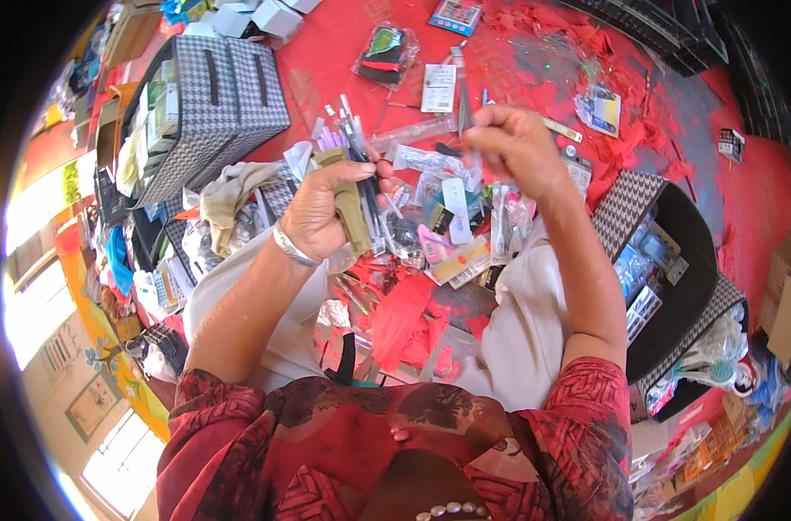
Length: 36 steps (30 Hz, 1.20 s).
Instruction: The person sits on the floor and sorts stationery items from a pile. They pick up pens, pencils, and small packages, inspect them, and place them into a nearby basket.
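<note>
My left hand (316, 207), a silver bracelet at its wrist, is closed round a bundle of dark pens (361, 161) and a flat olive-green piece (350, 213) whose kind I cannot make out. Several purple pens (328, 139) show just beyond that hand. My right hand (519, 154) is raised to the right of it, fingers bent and pressed together. A slim greyish thing (463, 102) reaches up beside its fingertips; whether they grip it is unclear. Under both hands lies a heap of small packets, with a white oblong tag (455, 210) and a pink item (433, 243) in it.
A houndstooth storage box (230, 87) stands at the far left, and another lined with black (673, 286) lies open at the right. Torn red paper (404, 317) lies between my legs. A clear ruler (417, 133) and a white card (438, 88) lie farther off, near black crates (673, 35).
</note>
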Each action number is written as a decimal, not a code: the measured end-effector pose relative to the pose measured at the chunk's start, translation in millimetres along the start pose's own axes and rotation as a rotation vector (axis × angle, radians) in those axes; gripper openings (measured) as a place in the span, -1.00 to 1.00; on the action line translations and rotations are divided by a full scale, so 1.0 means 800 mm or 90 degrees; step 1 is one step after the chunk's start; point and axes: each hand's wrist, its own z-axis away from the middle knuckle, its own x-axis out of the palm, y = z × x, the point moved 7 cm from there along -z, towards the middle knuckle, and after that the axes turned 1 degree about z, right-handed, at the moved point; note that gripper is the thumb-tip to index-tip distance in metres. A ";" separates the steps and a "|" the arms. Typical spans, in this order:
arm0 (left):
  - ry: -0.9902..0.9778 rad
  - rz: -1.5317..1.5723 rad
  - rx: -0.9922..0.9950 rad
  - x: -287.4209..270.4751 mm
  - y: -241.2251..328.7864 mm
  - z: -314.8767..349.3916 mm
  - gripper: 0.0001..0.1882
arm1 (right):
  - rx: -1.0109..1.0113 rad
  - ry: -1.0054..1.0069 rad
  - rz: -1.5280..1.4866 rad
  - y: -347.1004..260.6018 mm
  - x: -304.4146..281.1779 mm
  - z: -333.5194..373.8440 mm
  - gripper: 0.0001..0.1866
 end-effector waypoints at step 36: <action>0.026 -0.044 -0.011 0.008 0.002 0.010 -0.89 | 0.504 0.124 1.167 0.161 -0.248 0.081 -0.76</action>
